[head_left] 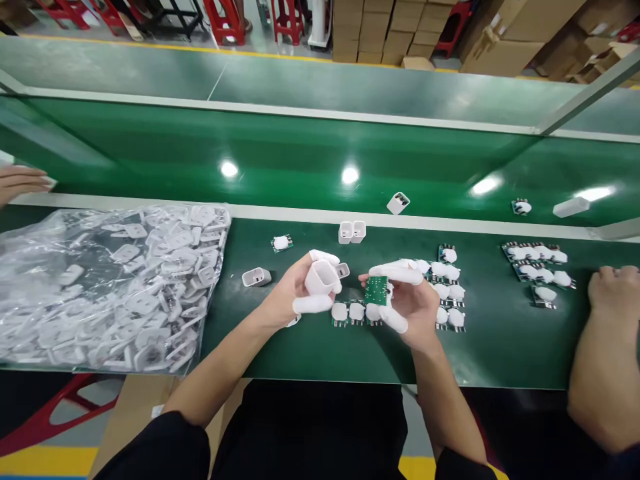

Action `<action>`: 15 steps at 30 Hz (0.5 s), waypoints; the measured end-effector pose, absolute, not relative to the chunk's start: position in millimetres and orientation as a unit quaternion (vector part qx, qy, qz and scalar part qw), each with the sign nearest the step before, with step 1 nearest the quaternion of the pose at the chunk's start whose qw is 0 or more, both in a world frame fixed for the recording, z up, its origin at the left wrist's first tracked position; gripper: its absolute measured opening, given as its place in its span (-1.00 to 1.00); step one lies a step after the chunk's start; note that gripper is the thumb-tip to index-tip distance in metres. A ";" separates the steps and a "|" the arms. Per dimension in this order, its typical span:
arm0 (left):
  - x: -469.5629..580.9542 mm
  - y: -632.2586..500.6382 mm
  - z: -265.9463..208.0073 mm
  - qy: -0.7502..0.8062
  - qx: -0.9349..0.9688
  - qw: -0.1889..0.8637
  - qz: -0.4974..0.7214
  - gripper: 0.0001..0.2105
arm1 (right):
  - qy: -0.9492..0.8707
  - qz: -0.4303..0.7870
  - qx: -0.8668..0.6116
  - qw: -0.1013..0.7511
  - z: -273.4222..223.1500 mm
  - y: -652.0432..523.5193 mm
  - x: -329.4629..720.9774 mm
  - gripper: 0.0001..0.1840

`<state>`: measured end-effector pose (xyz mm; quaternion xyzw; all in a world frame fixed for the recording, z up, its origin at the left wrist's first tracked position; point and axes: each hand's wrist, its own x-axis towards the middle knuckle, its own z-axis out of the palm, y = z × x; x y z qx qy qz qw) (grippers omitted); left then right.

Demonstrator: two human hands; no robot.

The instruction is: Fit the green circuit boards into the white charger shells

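Long green workbench (300, 357) right across here, and on its left the clear plastic bag (100, 243) of flat white pieces. Over the bench, the left hand (289, 287) curls, gripping a hollow white plastic housing (320, 283): mouth tipped up at the camera, long axis foreshortened. Near it, the right hand (419, 303) pinches a green rectangular circuit board (376, 291), flat face camera-ward, long axis hard to tell.

Plastic bag (150, 287) blocking left, open worktop (483, 300) between right-side board groups (451, 273)
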<state>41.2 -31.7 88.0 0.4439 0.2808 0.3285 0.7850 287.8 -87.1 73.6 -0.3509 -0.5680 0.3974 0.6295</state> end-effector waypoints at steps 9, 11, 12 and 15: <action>48.6 -31.1 66.3 0.193 0.722 0.538 0.390 -0.45 | -0.606 0.319 -0.332 0.649 97.6 -93.8 290.4 -0.42; 50.4 -30.1 62.4 0.201 0.730 0.513 0.405 -0.42 | -0.631 0.321 -0.331 0.624 103.8 -92.0 295.6 -0.37; 51.2 -30.4 61.5 0.199 0.723 0.520 0.410 -0.42 | -0.647 0.326 -0.328 0.607 106.2 -90.7 298.3 -0.34; 53.5 -34.0 60.8 0.192 0.693 0.558 0.414 -0.44 | -0.684 0.336 -0.323 0.561 108.6 -86.4 305.0 -0.30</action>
